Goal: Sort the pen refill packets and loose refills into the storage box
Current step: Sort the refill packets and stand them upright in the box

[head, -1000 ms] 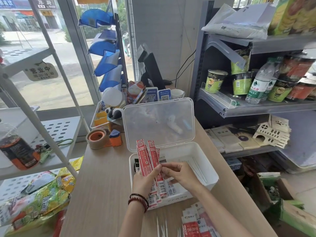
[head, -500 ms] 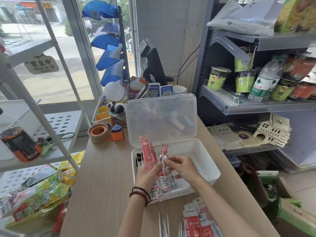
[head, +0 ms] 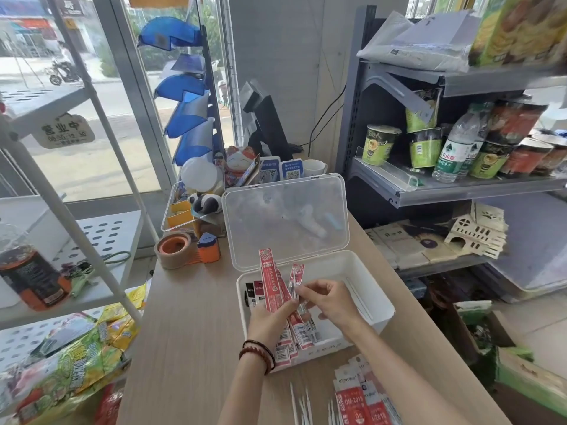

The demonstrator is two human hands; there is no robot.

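Note:
A white storage box [head: 372, 273] stands on the wooden counter with its clear lid [head: 285, 219] propped upright. My left hand [head: 270, 317] grips a fanned bunch of red refill packets [head: 271, 285] over the box's left half. My right hand [head: 329, 299] pinches one red packet [head: 297, 276] pulled slightly away from the bunch. Dark packets [head: 254, 292] lie in the box's left end. More red and white packets [head: 360, 397] and several loose white refills [head: 302, 404] lie on the counter at the near edge.
A roll of brown tape [head: 173, 249] and an orange dispenser [head: 208, 247] sit left of the lid. A tray of trinkets [head: 191, 210] stands behind. A grey shelf [head: 460, 188] with cups and bottles is on the right, a white rack [head: 101, 228] on the left.
My right hand has drawn one red packet out of the bunch toward the right. The camera has shifted slightly lower and closer.

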